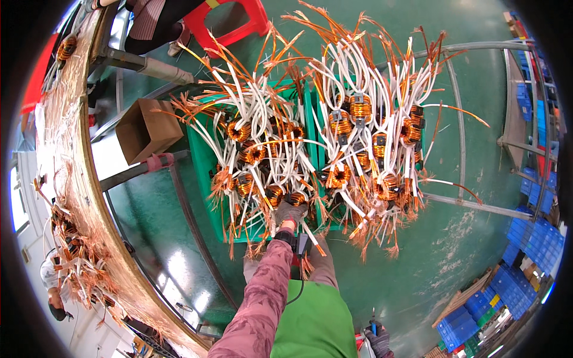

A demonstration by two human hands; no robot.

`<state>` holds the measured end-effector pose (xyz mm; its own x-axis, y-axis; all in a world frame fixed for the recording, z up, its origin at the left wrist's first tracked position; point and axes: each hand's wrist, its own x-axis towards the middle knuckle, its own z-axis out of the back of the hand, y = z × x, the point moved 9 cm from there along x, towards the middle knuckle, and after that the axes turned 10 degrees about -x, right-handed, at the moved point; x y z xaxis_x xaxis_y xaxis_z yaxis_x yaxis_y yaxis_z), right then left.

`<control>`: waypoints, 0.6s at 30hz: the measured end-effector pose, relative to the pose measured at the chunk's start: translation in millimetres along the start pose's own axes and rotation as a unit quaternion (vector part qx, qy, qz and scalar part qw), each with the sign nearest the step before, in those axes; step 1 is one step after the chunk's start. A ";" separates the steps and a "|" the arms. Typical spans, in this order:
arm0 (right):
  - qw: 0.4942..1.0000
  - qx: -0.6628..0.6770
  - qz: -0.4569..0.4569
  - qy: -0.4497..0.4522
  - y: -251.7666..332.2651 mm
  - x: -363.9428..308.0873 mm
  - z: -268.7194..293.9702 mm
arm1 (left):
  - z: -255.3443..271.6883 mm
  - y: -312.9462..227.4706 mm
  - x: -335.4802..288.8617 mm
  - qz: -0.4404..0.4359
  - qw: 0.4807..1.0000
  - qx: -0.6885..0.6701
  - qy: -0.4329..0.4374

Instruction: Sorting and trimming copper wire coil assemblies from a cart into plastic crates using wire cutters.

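No writing, label, number or sign can be read here. On the coils (360, 108), the green bins (202, 164) around them, the bench (68, 119) at left and the blue crates (519, 289) at right, any marking is too small or blurred to make out.

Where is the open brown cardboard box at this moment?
In the head view, the box is left of centre, between the long wooden workbench and the left green plastic crate.
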<state>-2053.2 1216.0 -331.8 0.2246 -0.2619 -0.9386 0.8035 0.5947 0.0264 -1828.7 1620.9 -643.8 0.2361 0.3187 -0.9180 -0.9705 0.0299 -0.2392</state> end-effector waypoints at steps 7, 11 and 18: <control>0.996 -0.038 0.062 -0.059 21.8 6.4 1.6 | 56.1 8.8 -57.3 -0.024 0.995 0.042 0.086; 0.966 -0.151 0.187 -0.099 76.1 -1.1 -1.5 | 100.6 20.2 -171.1 -0.051 0.976 0.053 0.207; 0.873 -0.278 0.395 -0.059 259.4 -104.8 -35.5 | 224.0 17.6 -357.2 -0.210 0.929 0.252 0.171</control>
<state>-1887.9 1424.7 -238.8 0.6701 0.3405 -0.6596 -0.0133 0.8940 0.4479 -1941.1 1719.8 -249.3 0.5170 -0.1375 -0.8449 -0.6689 0.5510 -0.4989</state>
